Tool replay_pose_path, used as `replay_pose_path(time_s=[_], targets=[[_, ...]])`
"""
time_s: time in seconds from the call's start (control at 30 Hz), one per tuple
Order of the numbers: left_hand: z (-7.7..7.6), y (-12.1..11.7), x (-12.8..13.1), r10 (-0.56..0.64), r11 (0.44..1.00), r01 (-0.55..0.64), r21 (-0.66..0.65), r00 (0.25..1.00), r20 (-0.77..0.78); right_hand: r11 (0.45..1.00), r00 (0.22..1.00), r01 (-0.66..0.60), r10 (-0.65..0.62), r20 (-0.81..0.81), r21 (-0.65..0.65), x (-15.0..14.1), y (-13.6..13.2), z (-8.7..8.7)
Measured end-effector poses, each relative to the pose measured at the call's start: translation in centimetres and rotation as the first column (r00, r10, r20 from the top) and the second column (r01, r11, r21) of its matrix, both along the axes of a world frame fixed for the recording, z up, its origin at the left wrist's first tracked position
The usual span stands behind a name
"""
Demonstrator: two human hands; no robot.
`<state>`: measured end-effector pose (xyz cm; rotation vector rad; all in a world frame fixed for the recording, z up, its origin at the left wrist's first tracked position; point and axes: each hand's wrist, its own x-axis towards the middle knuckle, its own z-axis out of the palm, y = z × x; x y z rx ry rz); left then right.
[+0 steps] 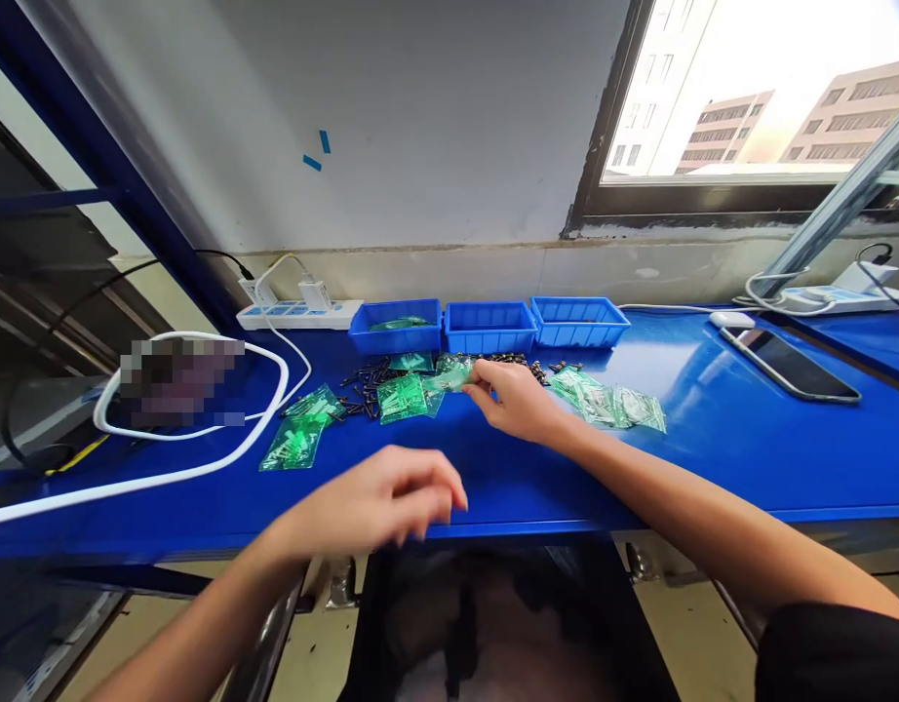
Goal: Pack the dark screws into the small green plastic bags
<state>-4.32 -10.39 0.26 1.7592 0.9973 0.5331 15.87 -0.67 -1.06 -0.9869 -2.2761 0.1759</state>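
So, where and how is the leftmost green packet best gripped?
Probably pinch the packet by its near edge, coming from the front with the left hand: it lies flat, that edge looks free, and its far end meets another green packet.

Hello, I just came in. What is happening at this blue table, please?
A person's right hand pinches a small green plastic packet above the blue table. The left hand, blurred, hovers near the front edge with nothing visible in it. More filled packets lie to both sides, beside loose dark screws. Three blue bins stand behind; the left one holds something green.
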Motion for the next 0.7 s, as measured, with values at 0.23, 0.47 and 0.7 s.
replay_pose_path(time_s=[0.23,0.47,0.7], targets=[[0.8,10.0,3.8,0.576,0.793,-0.339,-0.506,0.689,0.440,0.930,0.999,-0.028,0.013,0.044,0.367,0.8,3.4,0.1],[-0.2,9.9,4.3,0.464,0.885,-0.397,-0.242,0.783,0.413,0.921,0.999,-0.043,0.030,0.040,0.386,1.8,3.1,-1.3],[-0.2,9.4,2.5,0.380,0.800,-0.446,0.402,0.894,0.237,0.970,0.998,-0.032,0.042,-0.038,0.242,0.6,1.1,-0.6]])
